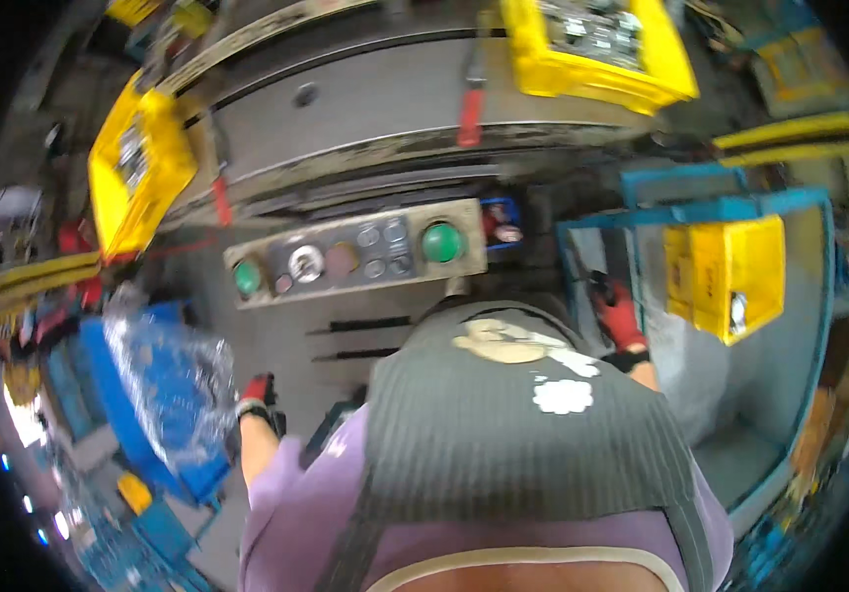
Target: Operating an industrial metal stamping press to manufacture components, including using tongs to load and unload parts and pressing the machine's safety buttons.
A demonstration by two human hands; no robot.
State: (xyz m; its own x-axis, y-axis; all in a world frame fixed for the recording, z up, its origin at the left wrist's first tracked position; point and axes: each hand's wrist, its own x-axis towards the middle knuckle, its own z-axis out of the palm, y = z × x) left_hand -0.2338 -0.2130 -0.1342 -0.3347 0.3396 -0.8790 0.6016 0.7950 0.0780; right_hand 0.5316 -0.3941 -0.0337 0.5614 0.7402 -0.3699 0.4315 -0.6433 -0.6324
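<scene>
My right hand (619, 314), in a red glove with a dark wristband, is at the near-left rim of a blue-framed bin (819, 286). Its fingers are closed on a dark slender tool (599, 284), whose kind is blurred. Inside the bin, just right of this hand, a yellow box (740, 276) holds a small shiny part. My left hand (260, 392), also red-gloved, hangs low at my left side, right of a blue container (163, 395) covered with clear plastic film. Its fingers are too small and blurred to read.
Ahead stands a control panel (355, 259) with green buttons, below a metal machine bed (365, 99). Yellow boxes of metal parts stand at the bed's left (148, 163) and far right (597, 84). Two red-handled tools (471, 118) lie against the bed. Yellow bars flank it.
</scene>
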